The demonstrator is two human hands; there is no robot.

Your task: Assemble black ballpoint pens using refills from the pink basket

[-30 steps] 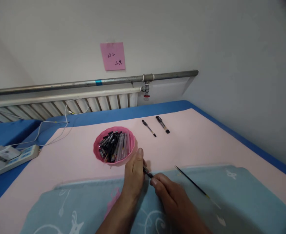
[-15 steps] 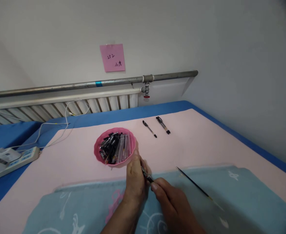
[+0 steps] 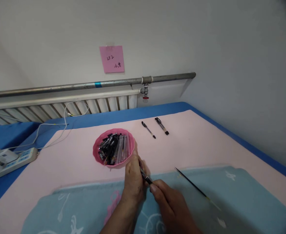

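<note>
My left hand and my right hand meet over the near middle of the table, both closed on one black pen. Only a short dark piece of the pen shows between the fingers. Just beyond my left hand stands a pink bowl filled with several black and clear pens. A thin black pen refill lies alone on the light blue cloth to the right of my hands. Two black pens, one left of the other, lie side by side further back on the pink sheet.
A white power strip with cables sits at the left on the blue cover. A radiator and a metal pipe run along the back wall under a pink note. A wall closes the right side.
My hands have stayed together on the pen, with the left thumb drawn in from the bowl's edge. The view has shifted slightly.
</note>
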